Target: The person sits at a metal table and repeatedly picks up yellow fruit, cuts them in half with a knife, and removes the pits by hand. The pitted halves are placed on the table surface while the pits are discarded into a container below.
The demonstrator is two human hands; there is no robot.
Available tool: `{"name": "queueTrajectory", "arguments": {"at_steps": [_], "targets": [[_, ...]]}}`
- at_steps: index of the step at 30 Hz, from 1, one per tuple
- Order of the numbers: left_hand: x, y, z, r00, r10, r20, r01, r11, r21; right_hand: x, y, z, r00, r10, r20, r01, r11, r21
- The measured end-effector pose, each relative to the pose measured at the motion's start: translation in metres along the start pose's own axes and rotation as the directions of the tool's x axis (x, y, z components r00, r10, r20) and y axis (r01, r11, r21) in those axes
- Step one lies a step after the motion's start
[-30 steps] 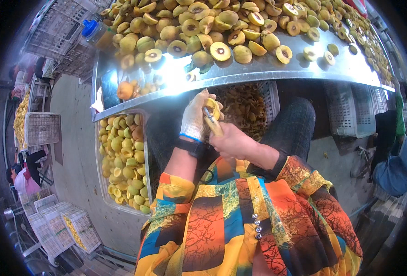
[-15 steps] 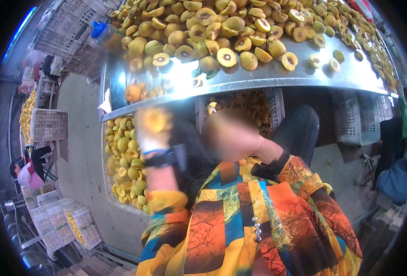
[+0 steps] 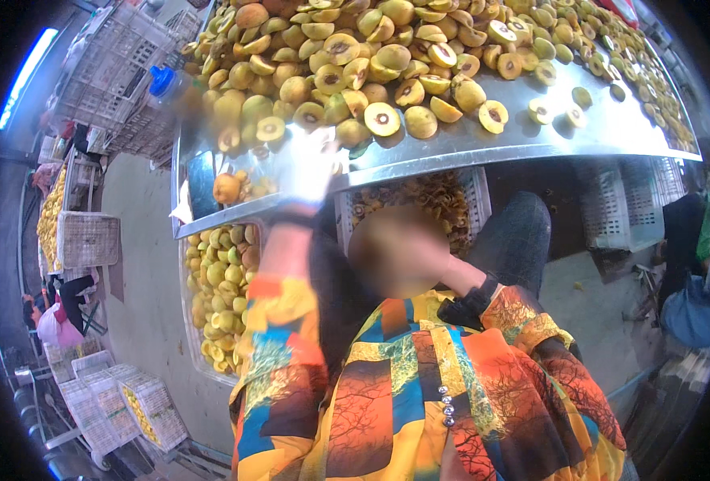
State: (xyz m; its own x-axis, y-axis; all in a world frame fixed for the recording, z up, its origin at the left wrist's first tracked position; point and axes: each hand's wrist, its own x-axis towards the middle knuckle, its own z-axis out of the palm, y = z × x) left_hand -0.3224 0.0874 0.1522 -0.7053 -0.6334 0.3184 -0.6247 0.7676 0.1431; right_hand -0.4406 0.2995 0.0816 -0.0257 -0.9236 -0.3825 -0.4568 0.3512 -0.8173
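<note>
- At far left, a grey-white slatted plastic crate [image 3: 88,240] stands beyond a strip of bare grey floor.
- Nearer, a clear jar with a bright blue lid [image 3: 162,80] is by the table's left end.
- Beside my left leg, a pale plastic crate [image 3: 184,305] holds smooth, rounded yellow-green fruit pieces [image 3: 222,276], some cut open.
- My left hand [image 3: 311,164] is stretched over the front edge of the shiny metal table [image 3: 443,156]. Glare and blur whiten it; I cannot tell whether its fingers are spread, closed or holding anything.
- Just beyond it lies a big heap of halved, yellow-fleshed fruit with dark centres [image 3: 395,56]. I judge this to be the fetching step: picking up a half would call for closing my fingers round one at the near edge.
- My right hand [image 3: 399,248] is over my lap, too blurred to show its grip or any tool. Working on a half would call for bringing both hands together here.
- Behind it, under the table, a white perforated crate [image 3: 477,196] holds brownish-yellow scraps [image 3: 419,192].
- Farther right stands a translucent plastic crate [image 3: 619,204].
</note>
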Motion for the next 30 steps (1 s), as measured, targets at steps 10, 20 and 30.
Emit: {"name": "queueTrajectory", "arguments": {"at_steps": [10,20,30], "targets": [[0.053,0.059,0.021,0.795,-0.544,0.267,0.574,0.818,-0.042,-0.002,0.013,0.002,0.988,-0.024,-0.153,0.027,0.999,0.018],[-0.052,0.048,-0.032,0.727,-0.401,0.558,0.39,-0.427,-0.816,-0.017,-0.063,-0.019,0.909,-0.212,-0.359,0.182,0.976,-0.116],[-0.079,0.066,-0.023,0.708,-0.427,0.562,0.357,-0.47,-0.807,-0.02,-0.071,-0.01,0.896,-0.13,-0.425,0.133,0.991,-0.022]]}}
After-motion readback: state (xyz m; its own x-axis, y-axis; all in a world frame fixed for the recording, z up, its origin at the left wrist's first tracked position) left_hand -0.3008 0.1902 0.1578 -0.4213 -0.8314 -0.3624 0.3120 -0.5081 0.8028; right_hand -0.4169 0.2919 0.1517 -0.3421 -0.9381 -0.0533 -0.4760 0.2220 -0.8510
